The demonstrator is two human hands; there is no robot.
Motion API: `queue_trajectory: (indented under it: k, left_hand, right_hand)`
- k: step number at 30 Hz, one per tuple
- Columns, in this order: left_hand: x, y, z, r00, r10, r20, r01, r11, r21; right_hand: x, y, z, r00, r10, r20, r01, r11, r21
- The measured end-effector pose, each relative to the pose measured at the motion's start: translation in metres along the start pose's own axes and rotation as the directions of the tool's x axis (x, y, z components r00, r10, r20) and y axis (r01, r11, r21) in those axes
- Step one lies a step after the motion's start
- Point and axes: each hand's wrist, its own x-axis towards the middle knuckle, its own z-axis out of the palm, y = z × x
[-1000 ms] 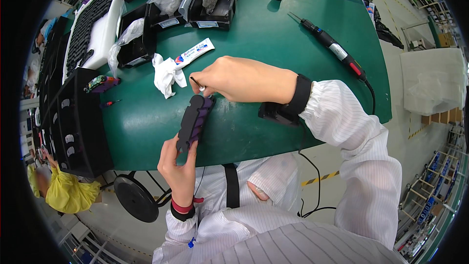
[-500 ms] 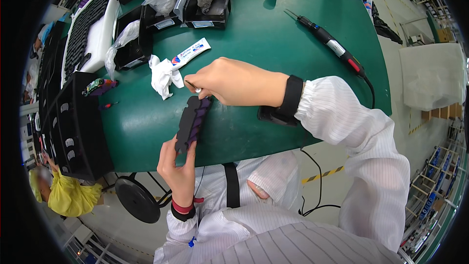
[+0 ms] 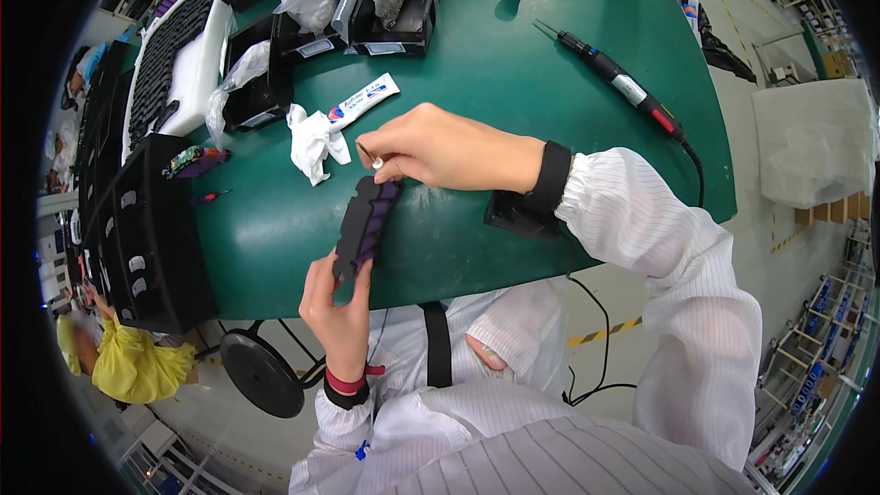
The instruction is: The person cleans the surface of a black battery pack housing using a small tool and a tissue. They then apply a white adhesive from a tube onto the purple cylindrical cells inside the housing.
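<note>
- The left hand (image 3: 339, 316) grasps the near end of a dark pack (image 3: 362, 229) with purple sides, thumb on one side and fingers on the other.
- The right hand (image 3: 431, 142) pinches a slim dark piece (image 3: 365, 152) with a small white bit by it (too small to identify) at the pack's far end; whether it touches the pack, one cannot tell.
- The pack is on the person's side of the white tube (image 3: 365, 101), over the counter (image 3: 477, 64); its long axis runs away from the person, far end leaning slightly right and pointing roughly toward the tube.
- The step in hand seems to be fine work at that far end; the next move likely calls for a steady left grip and careful right fingertips.
</note>
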Motion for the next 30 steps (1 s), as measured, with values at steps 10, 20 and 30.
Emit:
queue_trajectory:
  k: [10, 20, 30]
  left_hand:
    - [-0.001, -0.002, 0.001, 1.000, -0.002, 0.002, 0.002, 1.000, -0.014]
    - [-0.002, -0.004, 0.002, 1.000, 0.016, -0.026, -0.017, 1.000, -0.010]
    - [-0.001, -0.002, 0.002, 1.000, 0.001, -0.011, -0.001, 1.000, -0.003]
  right_hand:
    - [0.000, -0.010, -0.008, 0.997, 0.000, 0.082, 0.013, 0.986, -0.167]
    - [0.002, -0.003, 0.004, 0.998, -0.053, -0.017, 0.051, 0.991, -0.123]
    - [-0.005, -0.010, 0.019, 0.976, -0.020, -0.219, -0.016, 0.987, -0.163]
